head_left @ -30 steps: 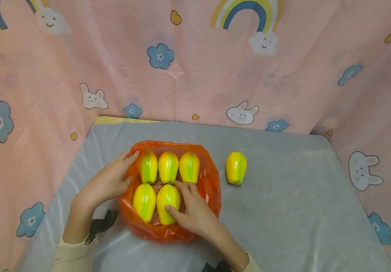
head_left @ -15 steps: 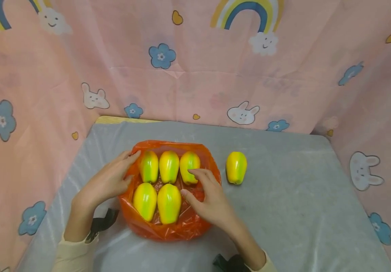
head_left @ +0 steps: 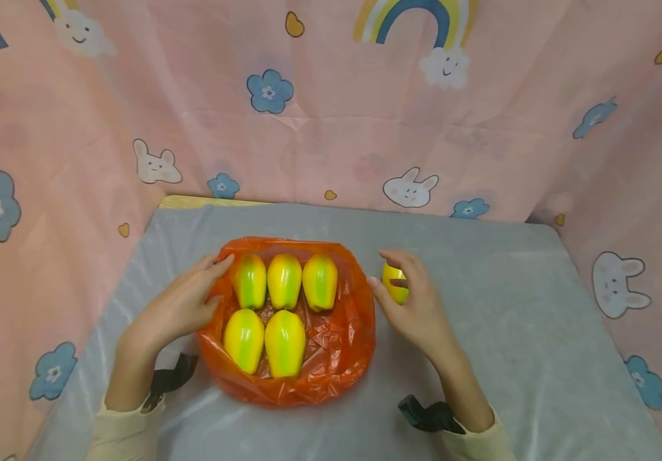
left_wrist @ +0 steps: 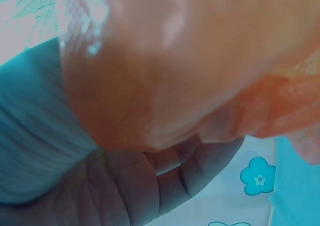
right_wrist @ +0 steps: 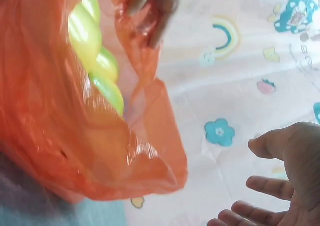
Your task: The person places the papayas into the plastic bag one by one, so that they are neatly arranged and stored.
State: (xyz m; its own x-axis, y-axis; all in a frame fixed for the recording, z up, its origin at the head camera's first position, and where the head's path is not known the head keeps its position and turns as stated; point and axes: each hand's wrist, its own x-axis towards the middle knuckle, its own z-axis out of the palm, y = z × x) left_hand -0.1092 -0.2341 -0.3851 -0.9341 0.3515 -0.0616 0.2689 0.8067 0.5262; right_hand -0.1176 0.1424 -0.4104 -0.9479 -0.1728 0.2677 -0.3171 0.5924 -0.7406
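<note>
An orange plastic bag (head_left: 339,339) stands wide at the mouth on the table, with several yellow-green papayas (head_left: 285,282) inside: three in the back row, two in front. My left hand (head_left: 187,301) holds the bag's left rim; in the left wrist view the film hangs across the palm, hiding part of the hand (left_wrist: 130,186). To the bag's right lies a single papaya (head_left: 393,273). Over it my right hand (head_left: 423,314) reaches with thumb and fingers spread, covering much of the fruit. The right wrist view shows those fingers apart, holding nothing.
A grey cloth (head_left: 515,333) covers the table, and a strip of wood (head_left: 204,203) shows at the back left edge. Pink printed curtain (head_left: 331,134) hangs behind and along both sides. Dark straps (head_left: 431,415) hang from the wrists.
My right hand has let go of the front-row papaya, left the bag and moved right to the lone papaya. The left hand has stayed at the bag's rim.
</note>
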